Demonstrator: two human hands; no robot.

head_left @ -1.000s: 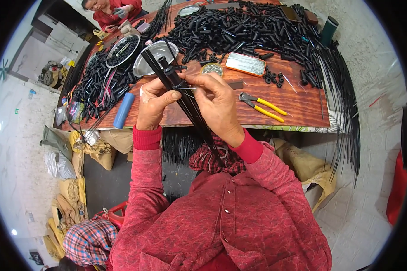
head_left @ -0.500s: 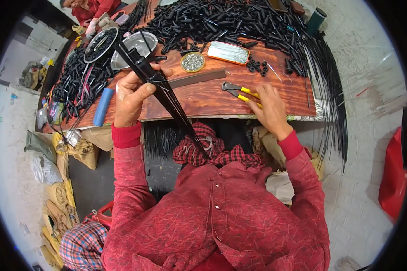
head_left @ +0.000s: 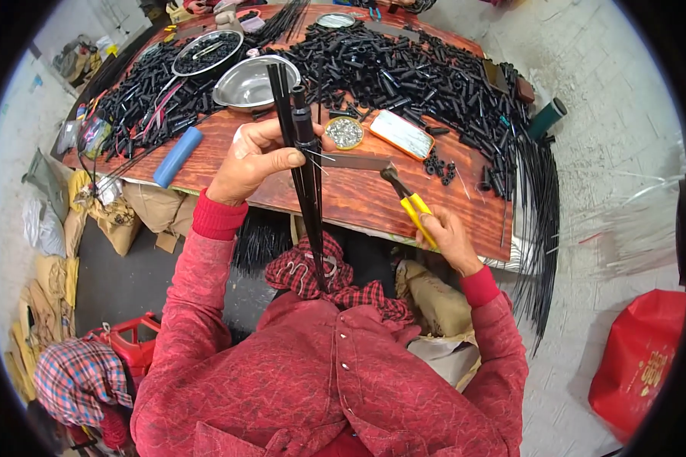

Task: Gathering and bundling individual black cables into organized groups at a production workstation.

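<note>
Your left hand is closing around a bundle of thin black rods, glossy and straight, capped by a short black tube, standing tilted above the wooden table and running down toward your chest. Your right hand is gripping yellow-handled pliers, their dark jaws pointing toward the rods.

Black tubes heaped across a wooden tabletop, beside a steel bowl, blue cylinder and red bag.
</note>
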